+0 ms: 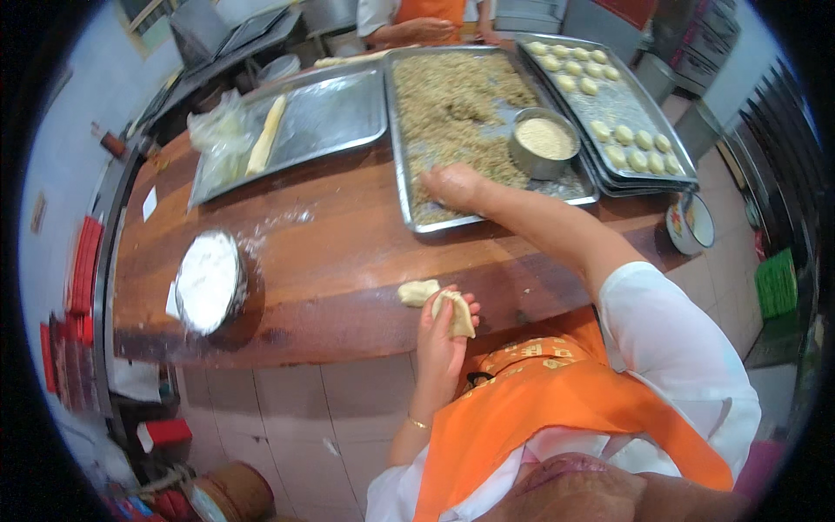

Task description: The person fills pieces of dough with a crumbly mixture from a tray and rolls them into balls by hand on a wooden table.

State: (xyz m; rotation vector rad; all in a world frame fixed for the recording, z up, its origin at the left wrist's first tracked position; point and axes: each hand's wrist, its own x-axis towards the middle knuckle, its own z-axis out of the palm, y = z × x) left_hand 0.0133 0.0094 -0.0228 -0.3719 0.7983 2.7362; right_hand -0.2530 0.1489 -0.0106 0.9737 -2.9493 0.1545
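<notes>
My left hand point(440, 341) is closed around a flattened piece of pale dough point(461, 318), held over the near edge of the wooden table. Just beyond it, a small lump of dough point(416, 293) rests on the tabletop. My right arm reaches forward to a large metal tray point(406, 193) spread with brownish crumbly filling point(452, 96). Down in that filling, near the tray's front left, my right hand point(453, 186) has its fingers curled into the crumbs; the fingertips are partly hidden.
A metal bowl of pale crumbs point(545, 139) stands in the tray. To the right, stacked trays point(639, 109) carry rounded dough pieces. On the left are a bowl of white flour point(209, 280) and a tray point(335, 113) with a dough roll point(266, 137) and plastic bag. Another person point(426, 26) stands opposite.
</notes>
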